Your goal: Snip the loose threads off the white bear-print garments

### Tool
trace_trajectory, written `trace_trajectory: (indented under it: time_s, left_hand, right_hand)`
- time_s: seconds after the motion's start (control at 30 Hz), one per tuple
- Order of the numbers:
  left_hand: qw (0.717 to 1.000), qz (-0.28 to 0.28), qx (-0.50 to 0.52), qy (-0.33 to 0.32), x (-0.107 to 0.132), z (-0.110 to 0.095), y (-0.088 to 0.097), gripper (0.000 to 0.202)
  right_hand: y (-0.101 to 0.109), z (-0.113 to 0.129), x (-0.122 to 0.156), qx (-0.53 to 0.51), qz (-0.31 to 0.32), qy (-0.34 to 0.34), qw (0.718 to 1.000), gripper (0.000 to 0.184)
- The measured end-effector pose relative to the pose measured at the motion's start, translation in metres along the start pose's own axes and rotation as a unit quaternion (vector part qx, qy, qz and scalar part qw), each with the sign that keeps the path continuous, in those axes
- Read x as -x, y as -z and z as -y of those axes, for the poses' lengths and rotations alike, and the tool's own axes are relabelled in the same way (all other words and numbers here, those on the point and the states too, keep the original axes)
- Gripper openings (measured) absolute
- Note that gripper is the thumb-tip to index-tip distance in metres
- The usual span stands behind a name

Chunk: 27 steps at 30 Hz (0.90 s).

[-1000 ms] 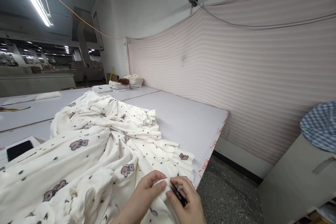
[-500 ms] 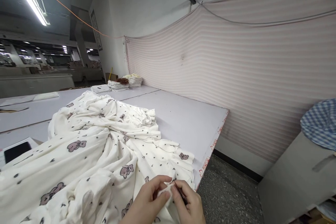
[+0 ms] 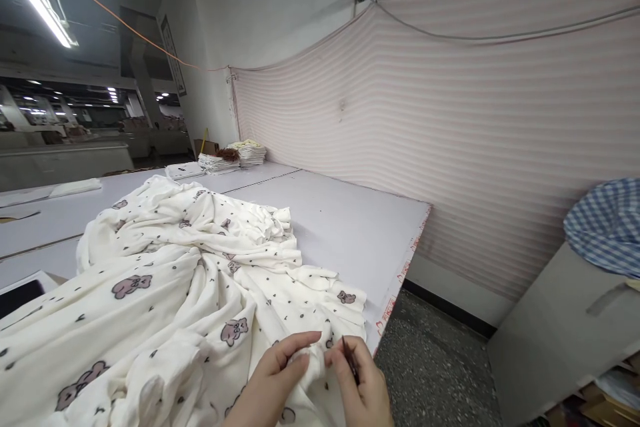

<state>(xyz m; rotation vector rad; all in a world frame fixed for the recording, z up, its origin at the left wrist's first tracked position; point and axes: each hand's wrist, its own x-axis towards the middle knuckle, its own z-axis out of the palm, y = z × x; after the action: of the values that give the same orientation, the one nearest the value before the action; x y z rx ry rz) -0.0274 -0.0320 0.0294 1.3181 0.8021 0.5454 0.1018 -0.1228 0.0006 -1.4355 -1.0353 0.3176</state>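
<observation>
A large bunched piece of white fleecy fabric [image 3: 173, 280] with printed brown bears and small dark marks lies across the table in front of me. At its near right edge my left hand [image 3: 277, 377] pinches a fold of the fabric between thumb and fingers. Just to the right, my right hand [image 3: 364, 383] is closed around a small dark pointed tool [image 3: 350, 359], its tip showing upward beside the index finger. Whether it is snips or tweezers I cannot make out. The right thumb and fingertips are close to the held fold.
The pale table [image 3: 350, 213] ends at a right edge with red print. Fabric stacks [image 3: 250, 153] stand at the far end. A dark-screened device [image 3: 20, 297] lies at left. Striped cloth [image 3: 475, 133] hangs along the wall. A blue checked cover [image 3: 607, 227] tops a grey cabinet [image 3: 540, 327].
My right hand has moved slightly away from the left, opening a small gap between them. The dark tool's tip now stands up more clearly. The whole view has shifted a little.
</observation>
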Motion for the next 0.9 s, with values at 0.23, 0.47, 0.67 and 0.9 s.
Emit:
trace_trajectory:
  time_s: [0.23,0.47,0.67,0.9]
  left_hand:
    - [0.997,0.074,0.036,-0.013,-0.008,0.004,0.0,0.038]
    - [0.983,0.018,-0.178,-0.042,-0.001,-0.011,-0.004,0.041]
    - [0.985,0.04,-0.164,-0.027,-0.004,-0.01,-0.014,0.037]
    - [0.992,-0.091,0.008,-0.085,-0.011,-0.043,0.016,0.023]
  right_hand:
    - [0.003,-0.002,0.001,0.041,0.006,0.063,0.997,0.017]
    - [0.006,-0.003,-0.006,0.087,0.068,0.053,0.992,0.015]
    - [0.002,-0.013,-0.004,0.023,0.029,-0.031,0.999,0.031]
    - [0.031,-0.037,-0.011,0.034,-0.035,-0.124,0.991,0.03]
